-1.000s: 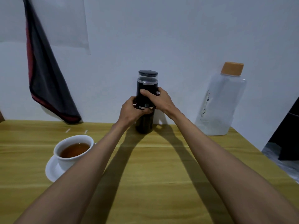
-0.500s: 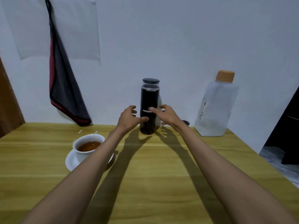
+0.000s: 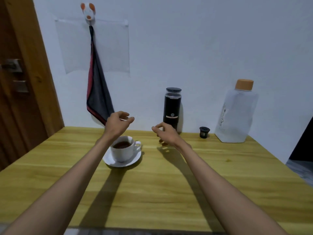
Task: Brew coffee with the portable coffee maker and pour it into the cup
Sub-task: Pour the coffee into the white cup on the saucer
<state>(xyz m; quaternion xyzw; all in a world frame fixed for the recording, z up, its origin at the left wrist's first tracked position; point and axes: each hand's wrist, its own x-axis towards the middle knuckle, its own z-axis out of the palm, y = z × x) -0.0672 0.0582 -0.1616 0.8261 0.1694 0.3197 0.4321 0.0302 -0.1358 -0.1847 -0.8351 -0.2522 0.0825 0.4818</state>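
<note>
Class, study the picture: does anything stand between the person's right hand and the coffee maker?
Nothing visible does. The right hand hovers just in front of the base of the coffee maker. The cup sits off to the left and the small black pod off to the right.

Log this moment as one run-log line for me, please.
left hand: open, near cup | right hand: open, empty | coffee maker: upright, unheld | cup: filled, on saucer

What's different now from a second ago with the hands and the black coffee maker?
Both hands let go of the coffee maker and drew back from it; the left hand and right hand now hold nothing. The coffee maker stays upright by the wall, and the cup stays full on its saucer.
</note>
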